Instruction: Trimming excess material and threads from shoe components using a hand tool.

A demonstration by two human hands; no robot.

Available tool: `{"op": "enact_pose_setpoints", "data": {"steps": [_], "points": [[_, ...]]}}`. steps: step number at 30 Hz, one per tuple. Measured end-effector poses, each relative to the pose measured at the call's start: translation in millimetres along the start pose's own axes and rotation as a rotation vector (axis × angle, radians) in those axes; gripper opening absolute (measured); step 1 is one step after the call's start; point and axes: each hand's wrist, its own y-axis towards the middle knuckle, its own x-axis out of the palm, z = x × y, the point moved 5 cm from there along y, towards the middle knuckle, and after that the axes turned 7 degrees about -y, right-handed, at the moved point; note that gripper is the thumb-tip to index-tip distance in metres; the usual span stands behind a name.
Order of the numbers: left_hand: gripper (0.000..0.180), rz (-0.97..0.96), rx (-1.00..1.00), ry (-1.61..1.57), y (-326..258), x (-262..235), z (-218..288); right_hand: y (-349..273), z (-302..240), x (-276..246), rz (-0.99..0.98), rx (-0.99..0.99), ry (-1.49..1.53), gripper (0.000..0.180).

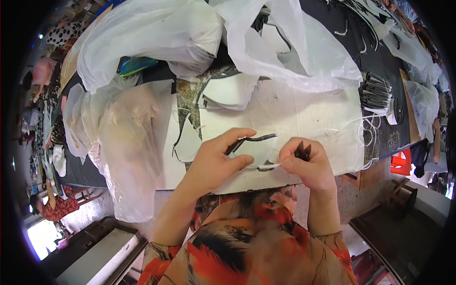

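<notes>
Two bare hands work over a white sheet [294, 111] spread across the near part of the dark surface [80, 175]. On the left hand [221, 154], thumb and forefinger stand wide apart at a white piece [259, 151] with a black edge, which lies near the middle of the sheet's near side, between both hands. Whether the hidden fingers grip this piece, I cannot tell. Thumb and forefinger of the right hand [308, 161] are pinched narrow on a thin white strip [270, 166] that runs left toward the piece; the same hand holds a dark pointed tool [304, 151], its tips showing above the curled fingers.

Farther off on the sheet sits a stack of white pieces [230, 91]. One cloudy plastic bag [130, 142] hangs over the near edge at left; two more, a large full bag [156, 35] at far left and an open bag [327, 54] to its right, lie beyond the stack. At right, a bundle of dark strips [375, 90] rests near loops of white cord [372, 128]. A red stool [400, 161] stands beyond the right end.
</notes>
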Motion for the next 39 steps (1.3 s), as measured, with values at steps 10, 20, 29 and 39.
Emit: {"op": "enact_pose_setpoints", "data": {"steps": [10, 20, 29, 39], "points": [[0.041, 0.336, 0.510, 0.724, -16, 16, -9, 10, 25, -3, 0.244, 0.113, -0.146, 0.014], [0.035, 0.260, 0.186, 0.360, -16, 14, -16, 2, 21, 15, -0.084, 0.190, -0.246, 0.009], [0.042, 0.333, 0.333, 0.499, -35, 7, -25, 26, 17, 21, 0.111, 0.183, -0.321, 0.014], [0.035, 0.220, 0.521, 0.663, -56, 20, -43, 42, 20, 35, 0.011, 0.224, -0.454, 0.012]]}}
